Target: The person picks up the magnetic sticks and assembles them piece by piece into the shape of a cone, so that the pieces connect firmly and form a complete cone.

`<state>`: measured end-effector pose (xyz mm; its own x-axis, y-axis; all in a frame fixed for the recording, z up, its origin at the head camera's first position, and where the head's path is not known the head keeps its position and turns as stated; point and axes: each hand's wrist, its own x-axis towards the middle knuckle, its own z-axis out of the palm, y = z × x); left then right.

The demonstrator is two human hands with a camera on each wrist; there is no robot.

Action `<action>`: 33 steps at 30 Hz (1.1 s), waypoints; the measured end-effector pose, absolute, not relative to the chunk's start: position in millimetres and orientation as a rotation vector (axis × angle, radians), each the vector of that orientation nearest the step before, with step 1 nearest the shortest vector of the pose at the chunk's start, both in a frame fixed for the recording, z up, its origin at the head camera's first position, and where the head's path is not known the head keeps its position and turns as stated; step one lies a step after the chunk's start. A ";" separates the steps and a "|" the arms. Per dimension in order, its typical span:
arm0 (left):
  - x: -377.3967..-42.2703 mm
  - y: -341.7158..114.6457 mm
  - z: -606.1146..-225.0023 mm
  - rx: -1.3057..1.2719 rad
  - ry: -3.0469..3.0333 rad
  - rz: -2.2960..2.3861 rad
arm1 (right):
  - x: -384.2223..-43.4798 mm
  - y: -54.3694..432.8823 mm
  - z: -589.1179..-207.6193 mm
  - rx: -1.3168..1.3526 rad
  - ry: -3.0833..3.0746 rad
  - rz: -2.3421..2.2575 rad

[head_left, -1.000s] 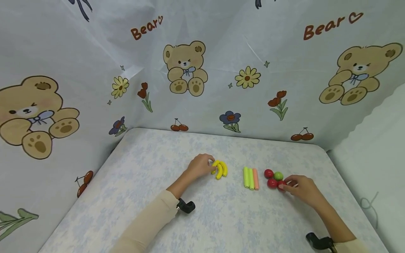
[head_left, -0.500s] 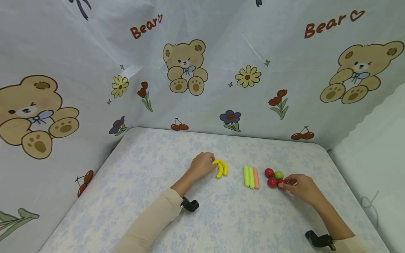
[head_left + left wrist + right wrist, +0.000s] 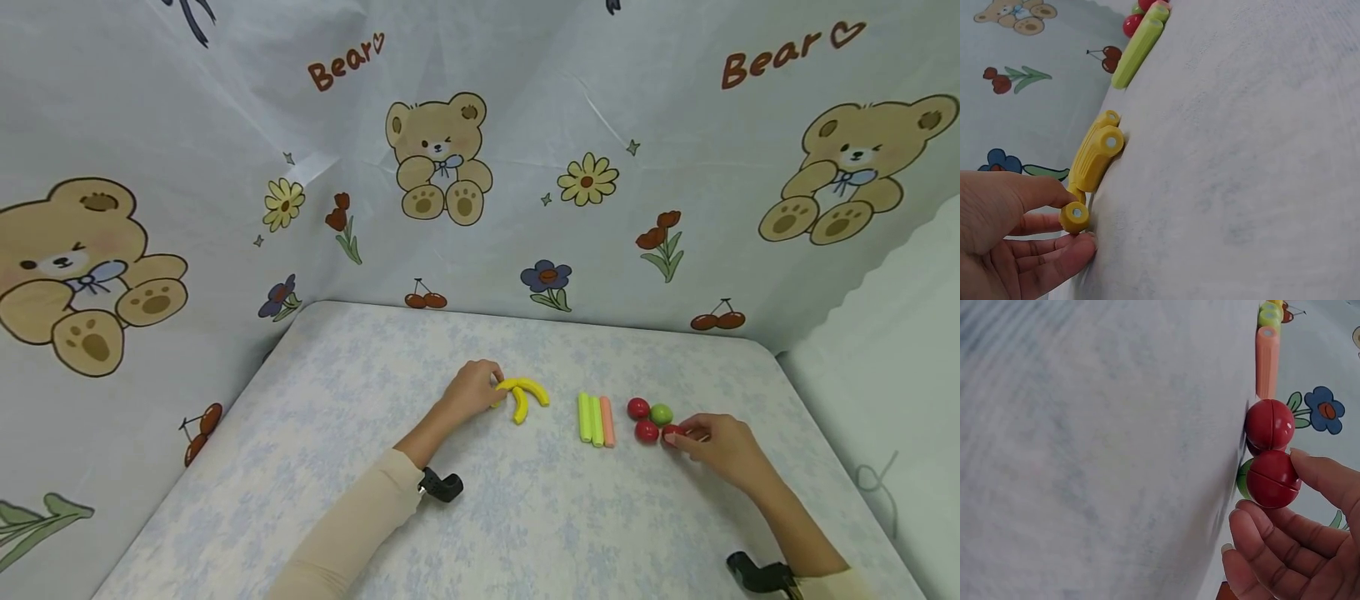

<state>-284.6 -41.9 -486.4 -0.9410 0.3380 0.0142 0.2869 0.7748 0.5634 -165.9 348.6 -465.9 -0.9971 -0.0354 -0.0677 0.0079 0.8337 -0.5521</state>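
Observation:
My left hand (image 3: 467, 392) pinches one small yellow toy banana (image 3: 1074, 217) at its end, thumb on one side and fingers on the other. Two more bananas lie to its right, a middle banana (image 3: 520, 407) and an outer banana (image 3: 536, 389), their far ends close together. Between thumb and fingers of my right hand (image 3: 718, 443) is a red toy ball (image 3: 1274, 481) with a seam across it. Beside it sit another red ball (image 3: 647, 432), a third red ball (image 3: 638, 408) farther back and a green ball (image 3: 661, 415).
Two light green sticks (image 3: 590, 419) and an orange stick (image 3: 607, 422) lie side by side between bananas and balls. A pale blue patterned cloth (image 3: 510, 508) covers the table. Behind stands a white sheet (image 3: 510, 250) printed with bears and flowers.
The bananas have spread apart, the outer one tilting out to the right and the held one shifting left with my left hand. The held red ball has moved slightly right.

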 end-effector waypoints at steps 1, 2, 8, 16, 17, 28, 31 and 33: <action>-284.3 -42.3 -486.1 0.503 2.865 0.895 | -165.3 348.7 -464.7 -0.028 2.941 -0.883; -284.0 -42.5 -485.8 0.498 2.856 0.902 | -164.8 348.8 -463.5 -0.035 2.949 -0.883; -283.6 -43.5 -486.1 0.492 2.836 0.925 | -162.7 348.3 -458.9 -0.069 2.983 -0.896; -283.4 -47.3 -488.0 0.491 2.789 0.995 | -162.1 346.7 -458.1 -0.082 3.002 -0.898; -283.3 -47.8 -488.2 0.495 2.784 1.004 | -161.9 346.5 -458.5 -0.079 3.003 -0.895; -281.0 -50.2 -490.3 0.506 2.781 1.015 | -161.7 344.2 -459.4 -0.085 3.020 -0.877; -281.7 -50.2 -491.3 0.514 2.780 1.018 | -161.0 341.8 -458.6 -0.095 3.040 -0.870; -282.2 -50.3 -492.4 0.516 2.779 1.021 | -160.7 339.7 -457.2 -0.106 3.051 -0.870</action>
<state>-282.2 -50.3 -492.4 -0.9321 0.3621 -0.0097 0.2697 0.7116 0.6487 -160.7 339.7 -457.2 -0.9972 -0.0553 0.0501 -0.0734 0.8477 -0.5254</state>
